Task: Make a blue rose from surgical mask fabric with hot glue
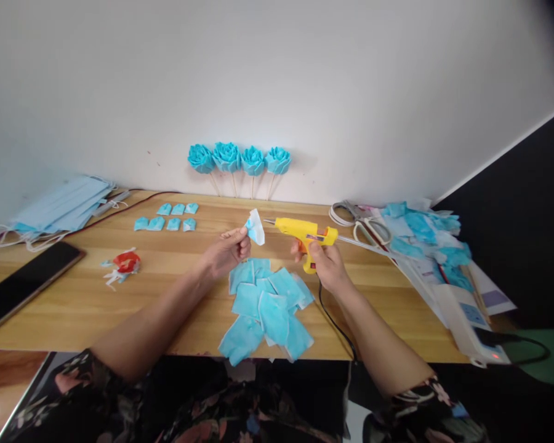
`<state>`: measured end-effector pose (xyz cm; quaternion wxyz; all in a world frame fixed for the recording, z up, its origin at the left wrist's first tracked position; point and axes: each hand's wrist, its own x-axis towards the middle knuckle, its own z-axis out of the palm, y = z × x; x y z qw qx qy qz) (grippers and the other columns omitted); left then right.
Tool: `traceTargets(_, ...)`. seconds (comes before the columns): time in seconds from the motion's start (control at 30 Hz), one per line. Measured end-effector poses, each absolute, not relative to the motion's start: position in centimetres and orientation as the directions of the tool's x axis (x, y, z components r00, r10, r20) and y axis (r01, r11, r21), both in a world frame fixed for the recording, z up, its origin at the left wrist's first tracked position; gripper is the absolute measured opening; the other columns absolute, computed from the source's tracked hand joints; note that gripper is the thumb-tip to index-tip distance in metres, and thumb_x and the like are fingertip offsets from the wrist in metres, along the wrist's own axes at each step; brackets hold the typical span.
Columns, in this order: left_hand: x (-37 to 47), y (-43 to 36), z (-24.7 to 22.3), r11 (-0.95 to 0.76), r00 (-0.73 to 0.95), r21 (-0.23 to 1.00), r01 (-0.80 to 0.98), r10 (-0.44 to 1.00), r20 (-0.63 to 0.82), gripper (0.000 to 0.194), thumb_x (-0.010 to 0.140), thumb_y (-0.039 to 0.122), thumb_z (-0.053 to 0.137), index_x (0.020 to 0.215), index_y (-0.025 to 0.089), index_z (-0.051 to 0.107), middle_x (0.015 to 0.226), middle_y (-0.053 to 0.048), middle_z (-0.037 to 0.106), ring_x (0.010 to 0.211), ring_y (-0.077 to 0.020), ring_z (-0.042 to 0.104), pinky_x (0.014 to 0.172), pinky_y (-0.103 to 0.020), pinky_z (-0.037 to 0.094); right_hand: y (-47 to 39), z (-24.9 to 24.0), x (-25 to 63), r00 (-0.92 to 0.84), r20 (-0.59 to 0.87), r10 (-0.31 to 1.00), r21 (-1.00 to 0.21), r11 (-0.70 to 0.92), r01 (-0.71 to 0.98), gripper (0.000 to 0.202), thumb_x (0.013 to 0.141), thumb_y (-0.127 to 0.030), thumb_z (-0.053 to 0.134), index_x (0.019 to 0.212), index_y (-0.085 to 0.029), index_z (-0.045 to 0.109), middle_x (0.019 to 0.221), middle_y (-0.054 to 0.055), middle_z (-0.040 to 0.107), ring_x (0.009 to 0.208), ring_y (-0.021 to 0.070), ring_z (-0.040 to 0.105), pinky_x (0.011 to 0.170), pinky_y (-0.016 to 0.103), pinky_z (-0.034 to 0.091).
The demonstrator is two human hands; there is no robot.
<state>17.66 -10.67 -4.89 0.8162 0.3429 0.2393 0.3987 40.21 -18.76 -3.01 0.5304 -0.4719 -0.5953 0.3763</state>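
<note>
Between thumb and fingers, my left hand (231,249) pinches a small piece of blue-and-white mask fabric (256,227), its white side partly turned up. My right hand (327,264) is wrapped round the handle of a yellow hot glue gun (300,231), with fingers at the orange trigger. The gun's metal nozzle points left, close to the fabric piece but apart from it. A clear glue stick (357,242) runs out of the gun's back. Below both hands lies a loose pile of cut blue fabric pieces (272,301).
Several folded blue petals (156,224) lie in two rows at left. Stemmed blue flowers (227,157) lean on the wall. Around them are face masks (64,206), a phone (28,286), a red scrap (127,263), scissors (360,221), fabric scraps (420,231) and a power strip (468,323).
</note>
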Motion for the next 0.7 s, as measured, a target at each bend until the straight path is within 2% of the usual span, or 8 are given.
traceTargets(0.17,17.7,-10.83,-4.86,0.447,0.567,0.777,-0.443,0.811,-0.143,0.041,0.076,0.037,0.084,0.063,0.014,0.052,0.056,0.004,0.045,0.05,-0.0067,0.044,0.047,-0.019,0.036,-18.81,-2.69,40.01,-0.028,0.338,0.941,-0.912,0.335,0.235,0.049,0.091,-0.065,0.051,0.08,-0.02,0.067,0.081,0.006,0.069,0.072,0.0172,0.062,0.069,0.031,0.052)
traceTargets(0.47,17.9,-11.09,-4.57,0.441,0.564,0.789,-0.428,0.813,-0.148,0.038,0.081,0.034,0.079,0.062,0.014,0.053,0.055,0.003,0.045,0.049,-0.0064,0.043,0.047,-0.019,0.035,-18.85,-3.02,40.28,-0.033,0.334,0.942,-0.882,0.325,0.342,0.049,0.092,-0.064,0.048,0.078,-0.021,0.067,0.083,0.006,0.072,0.08,0.0204,0.066,0.078,0.034,0.053)
traceTargets(0.7,17.95,-10.92,-4.89,0.415,0.573,0.813,-0.409,0.81,-0.125,0.039,0.081,0.035,0.08,0.06,0.014,0.054,0.054,0.003,0.046,0.049,-0.0066,0.043,0.048,-0.02,0.034,-18.95,-2.68,40.02,-0.012,0.306,0.952,-0.882,0.288,0.373,0.052,0.091,-0.066,0.049,0.072,-0.02,0.065,0.078,0.006,0.071,0.078,0.02,0.067,0.076,0.033,0.054)
